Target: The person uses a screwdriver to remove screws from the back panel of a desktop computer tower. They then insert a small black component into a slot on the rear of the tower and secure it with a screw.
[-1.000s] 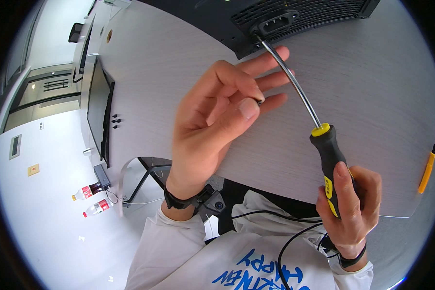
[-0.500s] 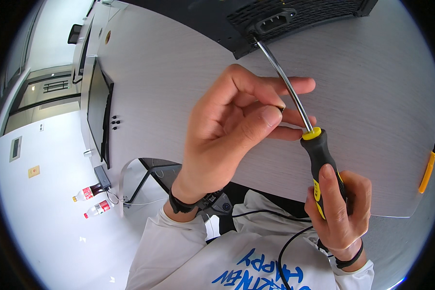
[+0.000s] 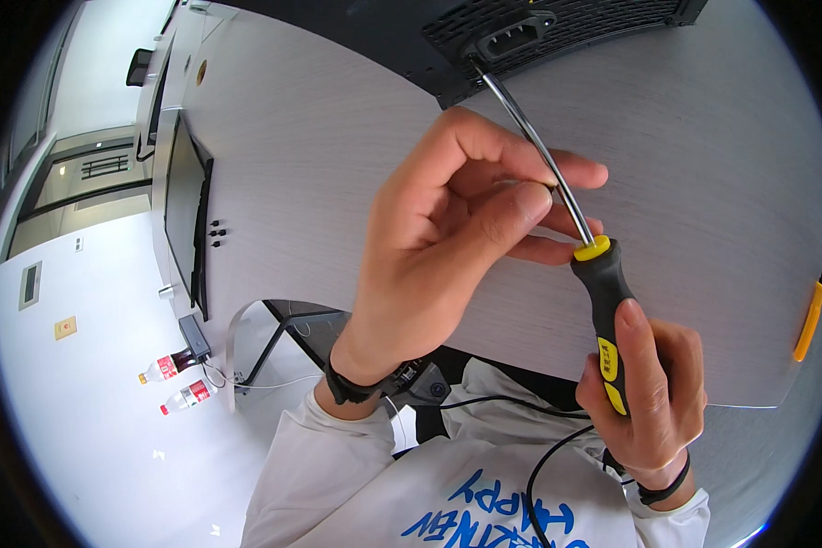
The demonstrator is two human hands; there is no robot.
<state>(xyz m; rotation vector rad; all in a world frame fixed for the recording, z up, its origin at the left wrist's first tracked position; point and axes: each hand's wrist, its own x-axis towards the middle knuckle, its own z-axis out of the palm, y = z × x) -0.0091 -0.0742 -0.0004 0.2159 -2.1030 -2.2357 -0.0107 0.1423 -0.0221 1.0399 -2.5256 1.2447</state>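
My right hand (image 3: pixel 653 393) is wrapped round the black-and-yellow handle of a screwdriver (image 3: pixel 600 274), its index finger lying along the grip. The metal shaft slants up and left, and its tip meets the black metal casing (image 3: pixel 374 36) just below a three-pin power socket (image 3: pixel 511 41). Beside the shaft, my left hand (image 3: pixel 457 228) pinches a small dark piece between thumb and index finger; most of it is hidden, so its kind is unclear. The other left fingers stretch out behind the shaft.
The casing stands at the far edge of the grey wood-grain table (image 3: pixel 320 155). Several small black pieces (image 3: pixel 216 233) lie left, beside a monitor (image 3: pixel 184 201). An orange-handled tool (image 3: pixel 808 324) rests at the right edge. Two bottles (image 3: pixel 187 395) stand at lower left. A black cable (image 3: pixel 511 399) crosses my lap.
My left hand has moved slightly right and up, bringing its pinched fingertips against or very near the shaft. The screwdriver handle has turned a little in my right hand, showing more yellow.
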